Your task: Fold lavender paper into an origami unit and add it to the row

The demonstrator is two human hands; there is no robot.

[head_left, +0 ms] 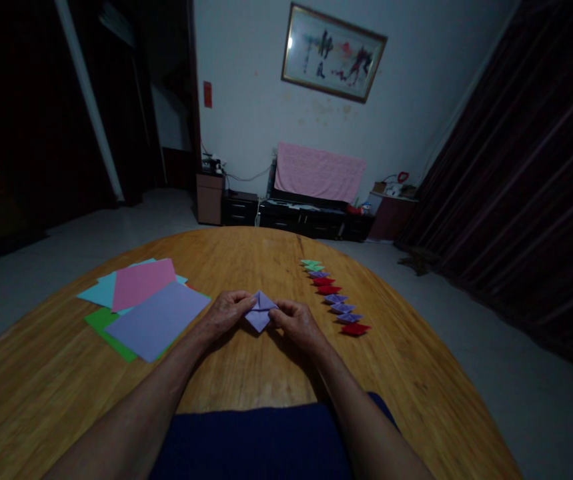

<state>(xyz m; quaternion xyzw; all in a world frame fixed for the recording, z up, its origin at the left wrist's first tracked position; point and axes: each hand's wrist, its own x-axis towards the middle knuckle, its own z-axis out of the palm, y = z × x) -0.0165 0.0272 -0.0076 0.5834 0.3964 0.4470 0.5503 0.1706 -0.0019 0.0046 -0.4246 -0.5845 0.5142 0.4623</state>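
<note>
A small folded piece of purple paper [259, 315], diamond-shaped with a crease and an opening across its middle, is held just over the wooden table. My left hand [229, 311] pinches its left corner between thumb and fingers. On the opposite corner, my right hand [299, 321] has the same kind of pinch. To the right stands a slanting row of several folded paper boats, with a red boat [355, 329] nearest me, a purple boat [336, 299] midway and a green boat [311, 263] at the far end.
Loose sheets lie on the left of the round wooden table [246, 253]: a purple sheet [159, 320], a pink sheet [143, 283], light blue ones and a green sheet [109, 331]. Beyond the table are a low black cabinet [301, 220] and a pink cloth [319, 172].
</note>
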